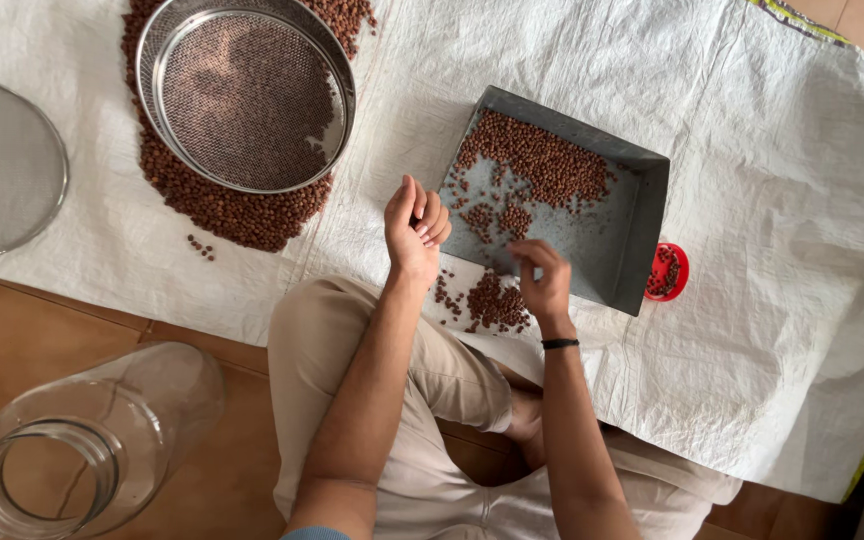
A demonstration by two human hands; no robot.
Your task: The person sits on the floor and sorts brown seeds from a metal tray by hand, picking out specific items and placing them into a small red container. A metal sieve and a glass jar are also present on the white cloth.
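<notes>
A grey metal tray [642,215] lies on a white woven sheet [792,200], with brown beans [542,160] spread across its far half. My left hand [414,228] hovers by the tray's near-left edge, fingers curled loosely inward; whether it holds beans is hidden. My right hand [544,278] rests at the tray's open front edge, fingertips pinched down among beans. A small heap of beans [495,303] lies on the sheet just under both hands.
A round metal sieve [247,95] sits on a large bean pile [222,205] at the far left. A second flat sieve [2,165] lies at the left edge. A small red lid [668,272] holds some beans beside the tray. A big glass jar [92,440] lies on the tiled floor.
</notes>
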